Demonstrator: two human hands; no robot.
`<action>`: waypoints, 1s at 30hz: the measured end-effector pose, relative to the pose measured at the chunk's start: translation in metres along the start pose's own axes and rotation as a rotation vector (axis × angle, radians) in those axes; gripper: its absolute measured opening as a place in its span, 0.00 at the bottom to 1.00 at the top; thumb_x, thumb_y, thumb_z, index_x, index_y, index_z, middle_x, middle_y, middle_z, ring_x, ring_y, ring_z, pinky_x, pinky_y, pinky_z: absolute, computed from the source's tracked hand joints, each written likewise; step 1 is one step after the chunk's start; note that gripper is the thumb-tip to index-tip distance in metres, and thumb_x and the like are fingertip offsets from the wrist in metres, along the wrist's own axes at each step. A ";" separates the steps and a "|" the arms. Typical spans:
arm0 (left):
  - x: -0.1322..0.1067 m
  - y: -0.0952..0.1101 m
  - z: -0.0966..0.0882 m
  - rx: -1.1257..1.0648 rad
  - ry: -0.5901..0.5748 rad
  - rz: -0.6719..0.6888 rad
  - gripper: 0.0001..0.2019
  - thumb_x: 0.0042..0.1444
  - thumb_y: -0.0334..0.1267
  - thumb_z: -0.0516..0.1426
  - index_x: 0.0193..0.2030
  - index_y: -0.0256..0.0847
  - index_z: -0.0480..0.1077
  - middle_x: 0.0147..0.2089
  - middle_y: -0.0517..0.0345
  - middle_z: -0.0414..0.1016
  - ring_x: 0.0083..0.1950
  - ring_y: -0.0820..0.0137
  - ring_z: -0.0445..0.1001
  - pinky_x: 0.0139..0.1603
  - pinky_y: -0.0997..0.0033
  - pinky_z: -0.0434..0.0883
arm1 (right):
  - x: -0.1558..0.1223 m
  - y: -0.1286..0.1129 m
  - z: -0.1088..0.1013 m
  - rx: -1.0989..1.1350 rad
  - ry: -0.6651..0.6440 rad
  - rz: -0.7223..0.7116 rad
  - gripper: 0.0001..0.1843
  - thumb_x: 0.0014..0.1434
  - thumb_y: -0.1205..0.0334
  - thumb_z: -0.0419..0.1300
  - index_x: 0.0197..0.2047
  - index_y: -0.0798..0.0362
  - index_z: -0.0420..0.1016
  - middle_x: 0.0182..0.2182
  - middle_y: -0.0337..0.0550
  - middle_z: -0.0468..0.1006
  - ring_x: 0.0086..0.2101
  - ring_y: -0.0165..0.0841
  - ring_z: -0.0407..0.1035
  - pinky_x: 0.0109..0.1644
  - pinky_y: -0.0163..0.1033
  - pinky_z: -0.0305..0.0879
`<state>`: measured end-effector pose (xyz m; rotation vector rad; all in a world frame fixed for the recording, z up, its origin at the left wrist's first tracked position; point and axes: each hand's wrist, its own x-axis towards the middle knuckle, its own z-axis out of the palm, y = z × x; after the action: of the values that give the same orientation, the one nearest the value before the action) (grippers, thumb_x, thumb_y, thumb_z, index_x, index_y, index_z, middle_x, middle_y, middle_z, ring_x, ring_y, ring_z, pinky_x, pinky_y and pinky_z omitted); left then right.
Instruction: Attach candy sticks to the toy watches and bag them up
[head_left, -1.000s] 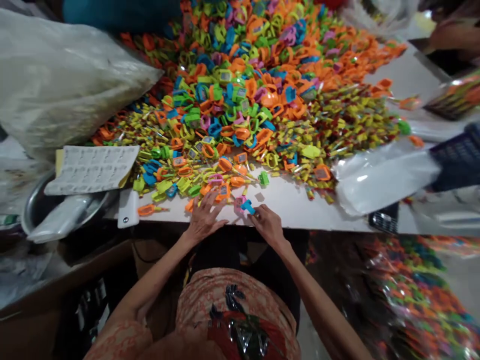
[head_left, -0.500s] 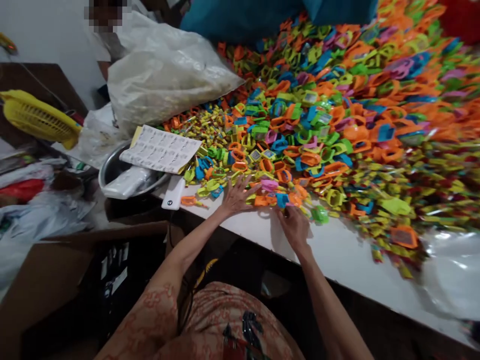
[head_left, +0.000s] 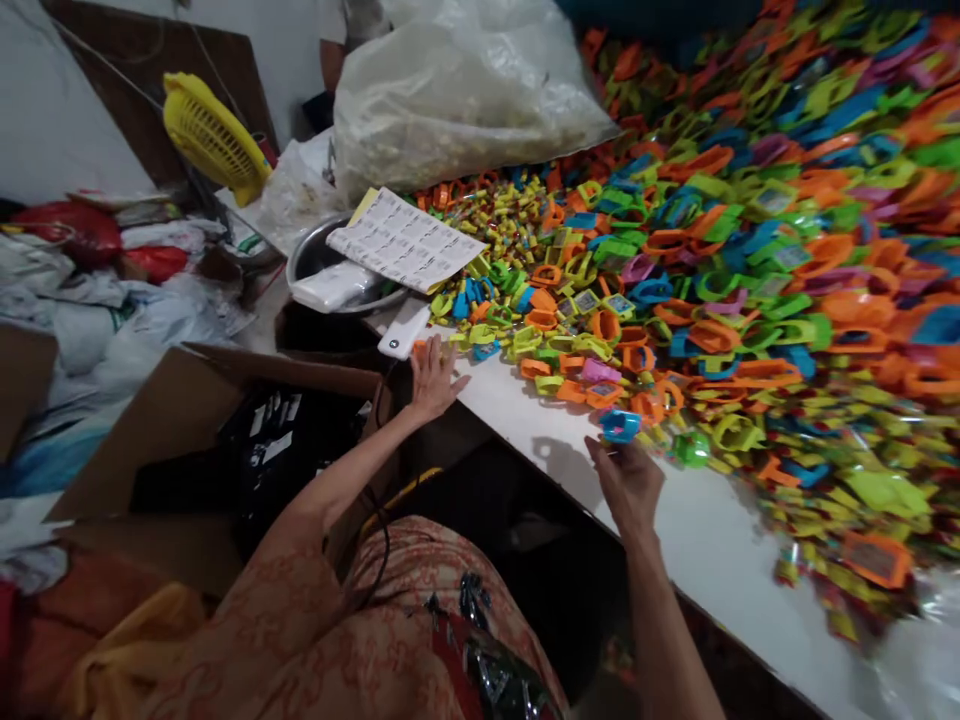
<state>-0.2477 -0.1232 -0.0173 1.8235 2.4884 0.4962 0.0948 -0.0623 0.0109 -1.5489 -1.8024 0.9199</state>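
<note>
My right hand (head_left: 631, 482) pinches a blue plastic toy watch (head_left: 619, 426) just above the front of the white table (head_left: 525, 400). Beside that hand lies a green toy watch (head_left: 691, 449). Over at the table's front edge, my left hand (head_left: 435, 382) is open with its fingers stretched out. Its fingertips reach an orange plastic piece (head_left: 419, 346), mostly covered by the fingers; a firm hold does not show. Close by rests a white device (head_left: 405, 327) that looks like a power bank. Between my hands sits a small cluster of toy watches, including a pink one (head_left: 600, 371).
A large heap of colourful toy watches (head_left: 780, 260) covers the table's back. Left of it are a printed sticker sheet (head_left: 405, 240), a metal bowl (head_left: 306, 250) and a big plastic sack (head_left: 465, 100). Below stands a cardboard box (head_left: 150, 430). A person's arm (head_left: 332, 65) shows behind.
My left hand has moved left from the watch cluster to the orange piece by the white device. My right hand has lifted the blue toy watch slightly toward me. The view has turned left.
</note>
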 end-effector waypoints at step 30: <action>-0.200 -0.248 -0.096 -0.012 -0.462 -1.168 0.24 0.53 0.45 0.64 0.51 0.27 0.74 0.55 0.22 0.76 0.57 0.39 0.76 0.55 0.40 0.71 | -0.005 -0.033 0.078 -0.094 -0.113 -0.012 0.33 0.49 0.27 0.62 0.31 0.53 0.75 0.23 0.43 0.74 0.26 0.37 0.68 0.33 0.43 0.64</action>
<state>-0.4325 -0.3996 -0.0257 0.1924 2.5895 0.0058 0.0141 -0.0797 -0.0090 -1.5693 -1.9573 0.9462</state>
